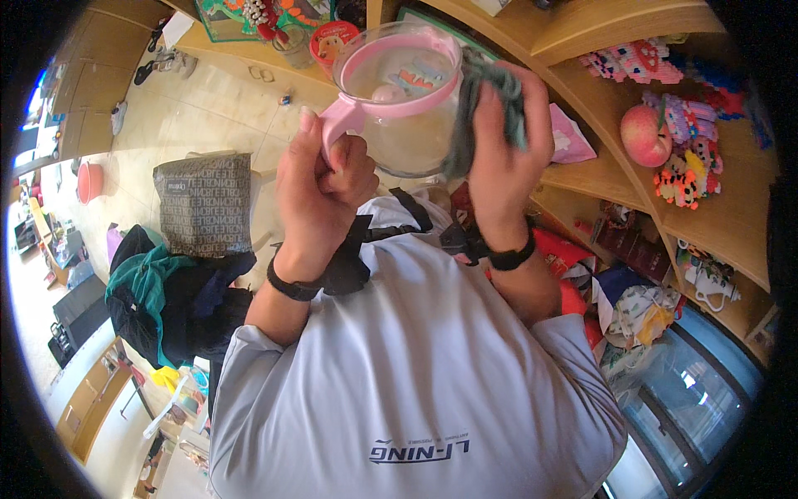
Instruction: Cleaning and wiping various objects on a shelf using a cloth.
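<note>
My left hand [321,190] grips the pink handle [344,117] of a clear glass jug [405,143]. A pink band circles the jug just below its rim, and its mouth tips toward me. Bunched in my right hand [508,168] is a dark green cloth [464,121], pressed against the jug's right side. The right hand looks slightly blurred. A pink round shape and a colourful pattern show through the glass; whether they are inside or behind it, I cannot tell.
Wooden shelves [629,181] curve along the right, bearing a red apple [646,135] and beaded figures [682,181]. A red tub [333,43] stands behind the jug. At left are a dark printed bag [202,203], piled clothes [168,299] and shoes [168,65] on the tiled floor [218,103].
</note>
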{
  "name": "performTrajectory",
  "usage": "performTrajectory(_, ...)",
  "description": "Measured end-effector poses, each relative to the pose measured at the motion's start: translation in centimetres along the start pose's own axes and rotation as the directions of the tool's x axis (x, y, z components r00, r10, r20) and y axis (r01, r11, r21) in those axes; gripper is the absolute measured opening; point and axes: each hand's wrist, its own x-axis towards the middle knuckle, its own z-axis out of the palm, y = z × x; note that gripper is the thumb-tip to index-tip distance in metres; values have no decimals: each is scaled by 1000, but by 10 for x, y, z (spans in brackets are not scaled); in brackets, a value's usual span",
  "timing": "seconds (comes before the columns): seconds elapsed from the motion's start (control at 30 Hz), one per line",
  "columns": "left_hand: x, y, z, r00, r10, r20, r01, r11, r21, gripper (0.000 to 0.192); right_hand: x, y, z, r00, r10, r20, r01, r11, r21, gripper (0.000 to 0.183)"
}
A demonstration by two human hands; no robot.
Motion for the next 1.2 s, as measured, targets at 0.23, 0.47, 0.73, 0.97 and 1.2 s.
performTrajectory(0.23,7,-3,0,997,-37,62,31,995,92,49,-4,-3,3,786,-543,295,607,768,-204,25)
performTrajectory(0.47,1,18,-7,983,-135,127,123,988,98,50,25,53,-13,922,-61,382,121,984,-134,37)
performTrajectory(0.73,15,29,-30,971,-219,94,235,946,-223,48,-1,82,-16,861,98,499,-170,980,100,79)
performTrajectory(0.97,3,7,-17,920,369,-133,-162,667,727,28,2,46,-9,865,-56,499,26,997,67,63)
performTrajectory(1.2,-3,17,-56,1000,7,22,-13,949,316,81,9,36,6,836,-130,534,264,947,-183,43)
